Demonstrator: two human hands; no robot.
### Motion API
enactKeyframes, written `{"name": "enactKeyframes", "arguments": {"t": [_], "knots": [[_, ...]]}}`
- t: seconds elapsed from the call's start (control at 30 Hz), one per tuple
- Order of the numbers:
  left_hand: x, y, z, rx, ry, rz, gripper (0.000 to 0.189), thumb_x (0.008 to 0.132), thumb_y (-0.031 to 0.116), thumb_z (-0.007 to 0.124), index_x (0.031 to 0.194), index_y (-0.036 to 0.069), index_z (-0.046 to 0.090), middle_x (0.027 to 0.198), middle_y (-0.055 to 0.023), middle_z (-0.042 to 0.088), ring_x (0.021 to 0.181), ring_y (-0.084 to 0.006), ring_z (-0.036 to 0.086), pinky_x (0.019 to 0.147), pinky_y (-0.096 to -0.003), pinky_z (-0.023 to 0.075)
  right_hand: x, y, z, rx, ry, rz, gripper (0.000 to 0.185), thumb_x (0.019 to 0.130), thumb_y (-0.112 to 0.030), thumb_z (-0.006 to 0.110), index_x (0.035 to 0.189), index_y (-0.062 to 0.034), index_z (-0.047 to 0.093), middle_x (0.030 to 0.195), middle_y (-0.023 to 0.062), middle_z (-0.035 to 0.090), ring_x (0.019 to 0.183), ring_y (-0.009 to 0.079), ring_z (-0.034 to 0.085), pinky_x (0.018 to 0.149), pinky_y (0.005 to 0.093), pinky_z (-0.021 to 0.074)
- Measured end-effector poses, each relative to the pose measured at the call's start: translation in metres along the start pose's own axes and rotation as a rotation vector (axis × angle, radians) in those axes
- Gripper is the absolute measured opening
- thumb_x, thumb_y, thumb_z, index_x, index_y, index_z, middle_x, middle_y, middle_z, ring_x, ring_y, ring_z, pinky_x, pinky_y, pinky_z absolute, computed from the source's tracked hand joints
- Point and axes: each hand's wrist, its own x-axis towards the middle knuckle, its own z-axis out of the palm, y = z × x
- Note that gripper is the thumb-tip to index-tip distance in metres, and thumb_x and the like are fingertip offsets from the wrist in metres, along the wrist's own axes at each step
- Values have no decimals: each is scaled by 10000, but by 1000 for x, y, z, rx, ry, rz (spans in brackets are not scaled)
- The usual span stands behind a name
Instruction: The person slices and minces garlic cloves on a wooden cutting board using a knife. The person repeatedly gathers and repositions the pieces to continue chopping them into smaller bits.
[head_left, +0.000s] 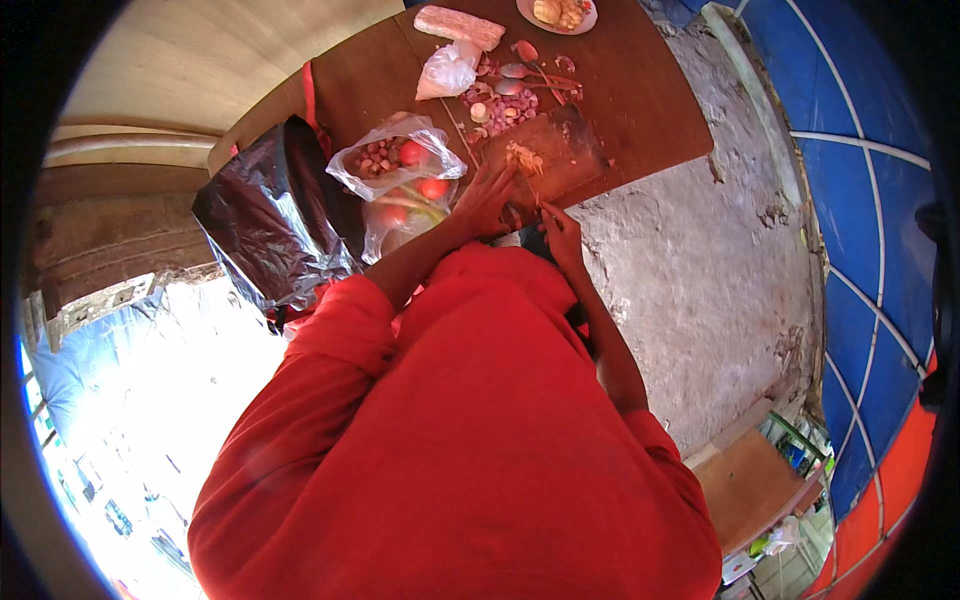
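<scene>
A dark wooden cutting board (571, 150) lies near the table's edge in front of me, with a small heap of pale chopped pieces (525, 159) on it. My left hand (486, 199) is at the board's near left corner, palm down; whether anything is under its fingers is hidden. My right hand (561, 232) is at the near edge, fingertips bent together around something thin, too small to make out. Beyond the board are many small shallots (510, 112), some pale and peeled. Spoons (514, 71) lie just past them.
Left of the board, a clear plastic bag (375, 187) holds shallots and a tomato (412, 153). A black plastic bag (281, 202) hangs at the table's left side. Farther back are a knotted clear bag (450, 71), a wrapped pale block (459, 27) and a plate of food (556, 28).
</scene>
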Motion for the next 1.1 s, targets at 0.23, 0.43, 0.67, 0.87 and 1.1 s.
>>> {"name": "enactKeyframes", "arguments": {"t": [0.23, 0.43, 0.67, 0.87, 1.1], "knots": [[2, 6, -8, 98, -143, 15, 1025, 617, 628, 767, 1358, -15, 469, 1548, -218, 295, 1449, -340, 260, 1167, -517, 221, 2, -3, 1, -107, 34, -114, 273, 961, -166, 605, 1183, -35, 695, 748, 44, 673, 673, 106, 602, 642, 275, 489], [4, 6, -3, 113, -187, 32, 1034, 593, 633, 779, 1350, -3, 479, 1535, -229, 303, 1455, -354, 236, 1179, -518, 198, 0, -8, -1, -182, 67, -111, 274, 961, -159, 598, 1196, -54, 693, 721, 65, 660, 669, 116, 608, 642, 280, 488], [5, 6, -7, 94, -151, 14, 1018, 599, 636, 777, 1329, -15, 492, 1527, -261, 301, 1439, -368, 258, 1194, -478, 189, 2, -10, 1, -169, 119, -182, 281, 962, -179, 598, 1200, -68, 695, 790, 74, 695, 685, 117, 609, 660, 281, 494], [6, 6, -5, 51, -176, -2, 980, 630, 605, 777, 1307, -43, 492, 1512, -249, 341, 1427, -365, 289, 1192, -448, 210, 3, -14, 1, -142, 85, -145, 285, 966, -156, 597, 1211, -42, 686, 790, 45, 685, 696, 89, 593, 649, 253, 481], [2, 0, 3, -69, -20, 28, 874, 707, 586, 727, 1245, -63, 497, 1493, -275, 345, 1407, -392, 314, 1161, -474, 268, 3, -10, 2, -184, 66, -136, 278, 963, -188, 589, 1200, -92, 699, 838, 87, 706, 703, 155, 633, 687, 298, 506]]}}
